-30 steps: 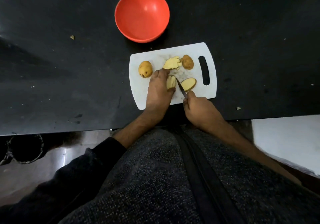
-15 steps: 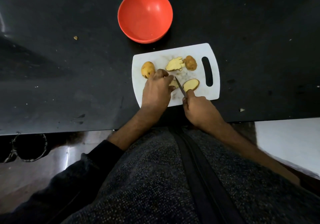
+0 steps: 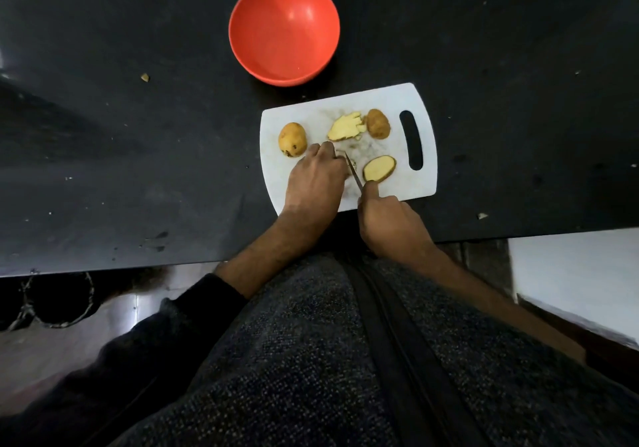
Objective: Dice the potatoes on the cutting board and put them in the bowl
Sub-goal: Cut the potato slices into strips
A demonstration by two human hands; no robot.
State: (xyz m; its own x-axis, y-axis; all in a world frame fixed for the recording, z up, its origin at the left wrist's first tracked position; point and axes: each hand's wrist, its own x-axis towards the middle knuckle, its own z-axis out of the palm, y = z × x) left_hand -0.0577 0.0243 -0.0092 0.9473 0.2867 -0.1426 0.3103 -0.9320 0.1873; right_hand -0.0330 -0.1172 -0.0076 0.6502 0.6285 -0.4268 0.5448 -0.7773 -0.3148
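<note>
Right of centre in the frame, a white cutting board (image 3: 311, 118) lies on the black counter (image 3: 138, 153), its slotted handle toward the right. Both hands are down on its near half. The left hand (image 3: 316, 184) sits palm-down with fingers bunched and curled over a potato piece; that piece is almost wholly hidden under the fingertips, only a pale sliver showing at their right edge, so how it is cut I cannot tell. The right hand (image 3: 387, 220) is closed round a knife handle at the board's lower edge, forefinger stretched along the top, and the dark knife blade (image 3: 353, 171) angles up and left from it, its tip right against the left hand's fingertips. Just right of the blade lies a halved potato (image 3: 379, 168), cut face up, close to the right forefinger but not touching the left hand. Above the left hand's fingers, near the board's middle, sits a cluster of pale sliced pieces (image 3: 345, 126), and touching that cluster on its right is a brown-skinned potato chunk (image 3: 378, 123). A whole potato (image 3: 292, 139) rests on the left part of the board, just up and left of the left knuckles. Well above the board, upper centre of the frame, stands the red bowl (image 3: 284, 30), nothing visible inside it.
</note>
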